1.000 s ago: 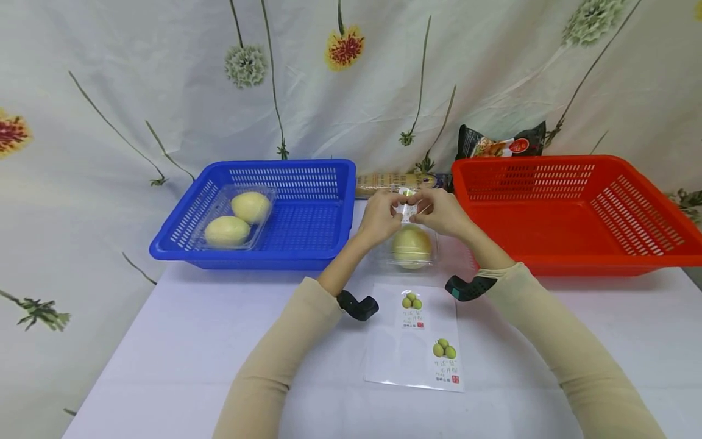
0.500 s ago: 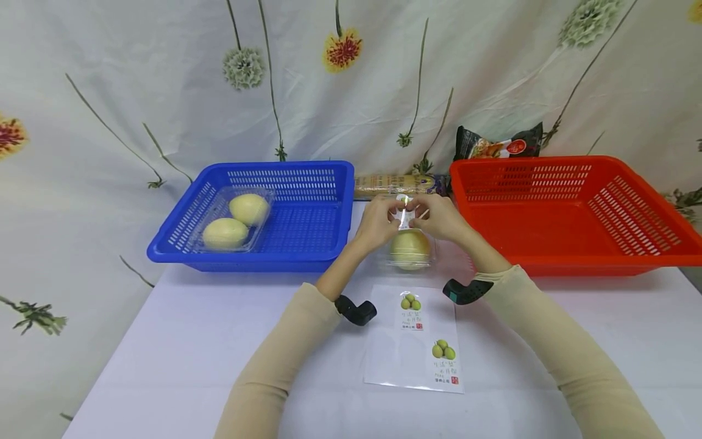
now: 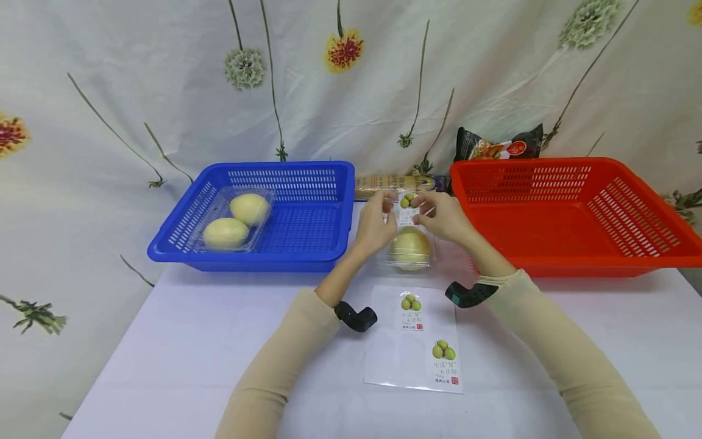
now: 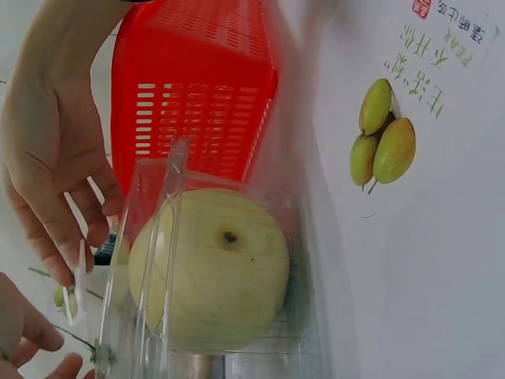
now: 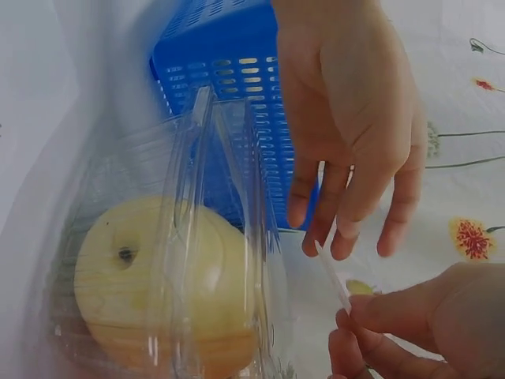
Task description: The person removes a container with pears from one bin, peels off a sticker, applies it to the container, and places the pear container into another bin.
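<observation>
In the head view my right hand (image 3: 445, 218) pinches the edge of a small white sticker (image 3: 407, 213) printed with green pears and writing. My left hand (image 3: 375, 224) is at the other side of the sticker, its fingers spread and apart from it. In the right wrist view the sticker (image 5: 333, 276) stands edge-on between finger and thumb. Below the hands is a clear plastic clamshell box (image 3: 433, 259), closed over a round pale-yellow pear (image 3: 410, 245). Nearer me lies a backing sheet (image 3: 389, 363) bearing two more stickers.
A blue basket (image 3: 249, 266) at the left holds another clear box with two pale-yellow pears (image 3: 226, 233). At the right stands a red basket (image 3: 559, 268). Behind are a long yellow packet (image 3: 392, 184) and a black food packet (image 3: 499, 145).
The sticker's printed front has turned to face the camera. My left hand has let go of the sticker and moved slightly left, while my right hand keeps its pinch.
</observation>
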Motion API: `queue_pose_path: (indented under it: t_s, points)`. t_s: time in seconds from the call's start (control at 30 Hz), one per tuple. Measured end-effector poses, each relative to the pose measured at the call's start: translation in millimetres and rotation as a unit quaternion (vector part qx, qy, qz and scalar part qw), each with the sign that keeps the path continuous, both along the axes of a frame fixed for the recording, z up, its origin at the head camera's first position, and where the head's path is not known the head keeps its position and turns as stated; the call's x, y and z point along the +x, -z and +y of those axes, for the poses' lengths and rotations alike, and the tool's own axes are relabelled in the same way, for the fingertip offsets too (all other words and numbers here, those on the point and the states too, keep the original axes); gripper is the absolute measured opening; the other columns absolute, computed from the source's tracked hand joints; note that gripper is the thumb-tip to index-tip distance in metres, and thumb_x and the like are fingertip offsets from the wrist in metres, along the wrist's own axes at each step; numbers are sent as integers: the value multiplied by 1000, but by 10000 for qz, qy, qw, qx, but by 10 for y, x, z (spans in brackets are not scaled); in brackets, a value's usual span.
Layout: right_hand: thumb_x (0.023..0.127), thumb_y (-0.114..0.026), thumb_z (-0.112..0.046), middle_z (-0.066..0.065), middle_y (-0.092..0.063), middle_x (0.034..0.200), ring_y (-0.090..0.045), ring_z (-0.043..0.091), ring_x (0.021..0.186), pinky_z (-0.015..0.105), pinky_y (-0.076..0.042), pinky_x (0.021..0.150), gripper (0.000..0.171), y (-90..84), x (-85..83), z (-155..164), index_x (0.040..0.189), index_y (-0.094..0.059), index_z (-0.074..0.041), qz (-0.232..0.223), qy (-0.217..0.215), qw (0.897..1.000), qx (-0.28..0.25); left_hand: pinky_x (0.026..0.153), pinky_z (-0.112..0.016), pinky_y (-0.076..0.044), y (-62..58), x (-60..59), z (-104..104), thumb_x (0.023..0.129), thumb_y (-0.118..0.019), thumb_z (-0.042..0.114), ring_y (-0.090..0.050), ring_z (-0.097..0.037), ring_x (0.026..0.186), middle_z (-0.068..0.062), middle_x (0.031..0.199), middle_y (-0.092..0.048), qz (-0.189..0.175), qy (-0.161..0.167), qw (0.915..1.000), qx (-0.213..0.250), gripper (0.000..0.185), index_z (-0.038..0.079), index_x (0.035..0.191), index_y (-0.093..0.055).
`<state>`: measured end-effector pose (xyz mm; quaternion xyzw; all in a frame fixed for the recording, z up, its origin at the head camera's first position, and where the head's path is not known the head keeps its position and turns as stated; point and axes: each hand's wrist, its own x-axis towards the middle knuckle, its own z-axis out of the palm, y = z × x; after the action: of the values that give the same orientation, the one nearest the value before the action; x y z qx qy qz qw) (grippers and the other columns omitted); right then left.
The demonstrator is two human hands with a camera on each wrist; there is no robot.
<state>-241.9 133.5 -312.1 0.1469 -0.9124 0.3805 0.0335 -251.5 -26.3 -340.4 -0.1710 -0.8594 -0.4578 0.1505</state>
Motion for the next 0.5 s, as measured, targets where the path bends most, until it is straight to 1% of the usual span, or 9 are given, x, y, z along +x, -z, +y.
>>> queue_pose_path:
  t_s: [0.07,0.1,0.13,0.2,0.27,0.33,0.4,0.5]
  points:
    - [85,-62,-1,24,-65,95,-65,36,87,45,-53,78,24,-5,19,0,108,-62,4,79,196,9997,-124,86,-40,-47,23,3,18,80,-48,-9,-57,-32,98,-22,103,-59,37,-390,9991,136,32,-3,111,-53]
    - [85,-61,-1,25,-65,95,-65,37,88,45,-53,79,24,-4,28,1,108,-62,5,112,276,9994,-203,88,-42,-45,38,-1,24,80,-47,-8,-55,-34,101,-23,106,-58,39,-568,9983,134,33,-3,111,-52]
    - [85,-61,-1,25,-65,95,-65,38,88,46,-53,79,24,-2,38,2,108,-62,5,141,352,9989,-284,89,-44,-44,54,-10,29,81,-47,-6,-55,-34,104,-23,110,-58,-48,-723,9974,58,33,-3,113,-52]
    - [86,-61,-2,26,-65,95,-65,38,89,46,-53,80,24,5,64,3,109,-61,6,128,467,9979,-431,91,-48,-42,89,-36,27,84,-47,-3,-53,-35,111,-21,119,-56,-318,-867,9954,-257,31,-2,115,-53]
    - [86,-61,-3,26,-65,97,-65,38,90,46,-52,81,25,8,104,2,109,-61,6,45,519,9973,-526,93,-51,-39,121,-68,18,87,-47,1,-49,-33,119,-18,129,-52,-602,-834,9925,-666,31,0,117,-54]
    - [87,-62,-4,26,-65,99,-64,38,91,46,-53,82,25,9,151,0,110,-61,5,-66,525,9968,-595,94,-53,-37,144,-102,14,91,-48,5,-42,-31,127,-14,138,-46,-883,-737,9878,-1052,31,2,121,-54]
    - [87,-62,-4,25,-65,99,-64,37,90,45,-53,81,26,7,206,-3,111,-61,5,-150,483,9968,-616,95,-55,-37,159,-141,21,91,-50,6,-37,-30,131,-13,142,-42,-932,-614,9862,-1225,32,3,122,-54]
    - [87,-63,-4,24,-65,96,-65,36,86,41,-55,76,25,18,282,-9,110,-61,5,-157,373,9970,-666,99,-57,-35,162,-206,41,93,-50,9,-31,-31,136,-14,146,-35,-1043,-457,9847,-1319,34,3,126,-52]
